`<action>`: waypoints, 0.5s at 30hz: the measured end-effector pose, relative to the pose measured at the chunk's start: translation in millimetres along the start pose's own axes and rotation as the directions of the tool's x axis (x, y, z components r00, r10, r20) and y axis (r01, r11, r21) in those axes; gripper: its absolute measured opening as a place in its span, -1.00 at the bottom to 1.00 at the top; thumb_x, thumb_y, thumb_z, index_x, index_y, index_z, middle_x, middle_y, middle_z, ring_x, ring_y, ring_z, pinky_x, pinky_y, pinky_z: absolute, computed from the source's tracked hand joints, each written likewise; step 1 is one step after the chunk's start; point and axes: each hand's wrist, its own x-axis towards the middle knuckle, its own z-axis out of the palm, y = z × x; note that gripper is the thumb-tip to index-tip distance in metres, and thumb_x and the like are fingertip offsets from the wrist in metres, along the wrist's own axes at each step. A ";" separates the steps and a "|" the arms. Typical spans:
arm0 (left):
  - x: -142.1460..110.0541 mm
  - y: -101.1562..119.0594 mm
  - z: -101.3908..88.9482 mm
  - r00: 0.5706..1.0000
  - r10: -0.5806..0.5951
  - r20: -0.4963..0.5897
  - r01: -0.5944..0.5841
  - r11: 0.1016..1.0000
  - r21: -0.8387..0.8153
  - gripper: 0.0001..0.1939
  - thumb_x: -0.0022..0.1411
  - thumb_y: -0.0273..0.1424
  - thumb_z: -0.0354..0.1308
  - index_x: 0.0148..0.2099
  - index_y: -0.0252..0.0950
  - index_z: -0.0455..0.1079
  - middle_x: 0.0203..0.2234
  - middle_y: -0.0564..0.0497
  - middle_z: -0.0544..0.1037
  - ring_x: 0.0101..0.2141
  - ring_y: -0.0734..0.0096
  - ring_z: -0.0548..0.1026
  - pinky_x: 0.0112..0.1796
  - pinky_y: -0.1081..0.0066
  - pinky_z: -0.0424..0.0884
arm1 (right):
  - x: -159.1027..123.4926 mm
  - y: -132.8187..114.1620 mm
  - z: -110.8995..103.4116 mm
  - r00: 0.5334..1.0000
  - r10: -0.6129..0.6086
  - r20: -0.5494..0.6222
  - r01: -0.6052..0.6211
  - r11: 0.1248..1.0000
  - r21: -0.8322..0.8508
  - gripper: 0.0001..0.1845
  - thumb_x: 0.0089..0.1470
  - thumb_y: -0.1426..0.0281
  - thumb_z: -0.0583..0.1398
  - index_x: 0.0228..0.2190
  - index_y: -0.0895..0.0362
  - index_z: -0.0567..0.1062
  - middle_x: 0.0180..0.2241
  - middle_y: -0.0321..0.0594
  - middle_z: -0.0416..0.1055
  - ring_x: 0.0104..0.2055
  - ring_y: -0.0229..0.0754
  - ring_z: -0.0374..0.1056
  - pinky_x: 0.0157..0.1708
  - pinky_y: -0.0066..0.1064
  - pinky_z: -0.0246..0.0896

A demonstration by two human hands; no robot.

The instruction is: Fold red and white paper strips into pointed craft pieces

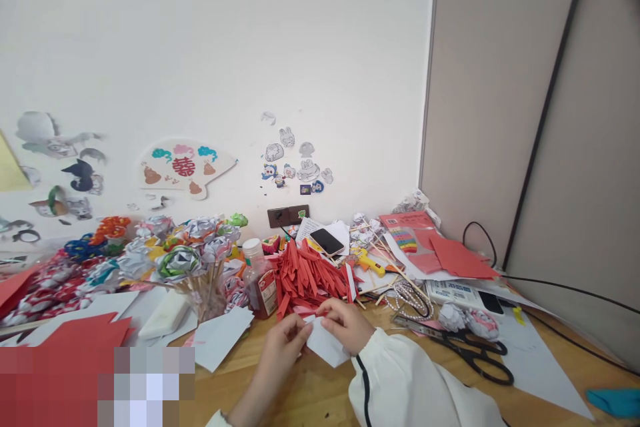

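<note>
A small piece of white paper (327,347) is held between both hands, low over the wooden table (280,400). My left hand (286,339) pinches its left edge between thumb and fingers. On the upper right, my right hand (347,325) grips the same paper, thumb on top and fingers curled round the edge. Just beyond the hands lies a pile of folded red paper strips (310,273). A separate white sheet (223,337) rests left of my left hand. Whatever lies under the held paper is hidden.
Black-handled scissors (473,350) lie right of my right sleeve. A bottle of reddish liquid (260,283) stands left of the red pile. Paper flowers on sticks (180,260) crowd the left. Behind are a phone (327,241), a yellow glue gun (370,263) and red sheets (463,257).
</note>
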 end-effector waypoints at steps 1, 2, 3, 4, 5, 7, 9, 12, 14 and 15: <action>0.7 -0.7 -0.8 1.000 -0.008 0.007 0.008 1.000 -0.027 -0.71 -0.09 -0.19 0.06 -0.61 -0.29 0.14 -0.80 0.16 0.31 -0.71 0.51 0.30 -0.65 0.55 0.18 | 0.2 1.9 0.2 1.000 0.005 -0.015 -0.005 1.000 -0.016 -0.85 -0.08 0.43 0.02 -0.40 0.15 0.34 -0.63 -0.37 0.26 -0.59 -0.36 0.15 -0.60 -0.59 0.00; 1.3 -1.5 -1.0 1.000 -0.016 0.019 0.017 0.999 -0.049 -0.70 -0.09 -0.18 0.06 -0.61 -0.29 0.14 -0.80 0.16 0.32 -0.71 0.51 0.32 -0.64 0.54 0.19 | 0.5 4.0 0.7 0.999 0.008 -0.031 -0.009 0.999 -0.035 -0.86 -0.08 0.41 0.02 -0.46 0.16 0.36 -0.62 -0.36 0.27 -0.59 -0.36 0.15 -0.60 -0.58 0.00; 1.7 -2.4 -0.6 0.999 -0.023 0.028 0.025 0.998 -0.062 -0.70 -0.08 -0.18 0.06 -0.61 -0.29 0.13 -0.80 0.16 0.33 -0.71 0.51 0.32 -0.64 0.53 0.20 | 0.7 6.1 1.5 0.999 0.009 -0.043 -0.011 0.999 -0.051 -0.86 -0.08 0.40 0.03 -0.49 0.17 0.36 -0.61 -0.35 0.27 -0.58 -0.36 0.14 -0.60 -0.58 -0.01; 1.8 -3.5 0.4 0.999 -0.028 0.034 0.031 0.998 -0.063 -0.70 -0.08 -0.18 0.06 -0.61 -0.29 0.13 -0.81 0.16 0.32 -0.72 0.52 0.31 -0.64 0.54 0.20 | 1.0 8.1 2.5 0.999 0.007 -0.049 -0.010 0.998 -0.063 -0.85 -0.08 0.40 0.03 -0.51 0.17 0.37 -0.60 -0.35 0.27 -0.58 -0.36 0.14 -0.60 -0.58 -0.01; 1.8 -4.7 1.8 0.999 -0.030 0.037 0.032 0.998 -0.054 -0.70 -0.08 -0.18 0.06 -0.62 -0.29 0.13 -0.82 0.17 0.32 -0.73 0.53 0.30 -0.65 0.54 0.19 | 1.2 9.8 3.7 0.999 0.005 -0.045 -0.008 0.997 -0.072 -0.85 -0.08 0.40 0.03 -0.51 0.18 0.37 -0.61 -0.35 0.27 -0.58 -0.37 0.13 -0.60 -0.58 -0.01; 1.3 -7.7 5.1 0.999 -0.023 0.041 0.024 0.999 -0.024 -0.71 -0.09 -0.20 0.07 -0.62 -0.29 0.14 -0.82 0.17 0.31 -0.74 0.54 0.27 -0.67 0.56 0.15 | 1.7 12.0 6.0 0.999 0.000 -0.039 -0.004 0.995 -0.097 -0.85 -0.08 0.42 0.03 -0.53 0.18 0.38 -0.63 -0.36 0.25 -0.59 -0.37 0.12 -0.61 -0.59 -0.03; 0.8 -10.7 7.9 0.998 -0.019 0.051 0.019 1.000 -0.002 -0.73 -0.10 -0.22 0.09 -0.60 -0.30 0.17 -0.80 0.17 0.32 -0.73 0.54 0.28 -0.67 0.55 0.14 | 2.2 12.6 7.4 0.999 -0.008 -0.036 0.003 0.992 -0.124 -0.85 -0.09 0.44 0.03 -0.56 0.18 0.38 -0.65 -0.37 0.24 -0.59 -0.36 0.12 -0.61 -0.59 -0.03; 0.0 -12.5 8.8 0.997 -0.027 0.070 0.025 0.999 0.024 -0.73 -0.07 -0.21 0.05 -0.59 -0.30 0.19 -0.81 0.17 0.31 -0.74 0.52 0.27 -0.67 0.54 0.14 | 2.5 11.4 7.7 0.999 -0.031 -0.029 0.026 0.988 -0.151 -0.85 -0.09 0.45 0.04 -0.58 0.17 0.39 -0.64 -0.36 0.26 -0.57 -0.35 0.14 -0.58 -0.58 -0.01; -0.9 -10.6 8.0 0.996 -0.010 0.083 0.006 0.999 0.044 -0.72 -0.02 -0.21 -0.01 -0.60 -0.31 0.20 -0.81 0.16 0.29 -0.74 0.53 0.26 -0.66 0.54 0.14 | 2.3 10.5 7.9 0.999 -0.048 -0.021 0.044 0.985 -0.164 -0.85 -0.09 0.46 0.04 -0.57 0.16 0.39 -0.63 -0.35 0.27 -0.55 -0.35 0.16 -0.56 -0.58 0.00; -1.5 -8.9 7.4 0.996 0.002 0.090 -0.007 0.998 0.055 -0.71 0.00 -0.22 -0.02 -0.60 -0.31 0.20 -0.80 0.15 0.29 -0.73 0.53 0.26 -0.65 0.54 0.14 | 2.2 10.1 8.1 0.998 -0.054 -0.019 0.050 0.984 -0.170 -0.85 -0.09 0.46 0.04 -0.57 0.16 0.39 -0.63 -0.35 0.28 -0.55 -0.35 0.16 -0.56 -0.58 0.00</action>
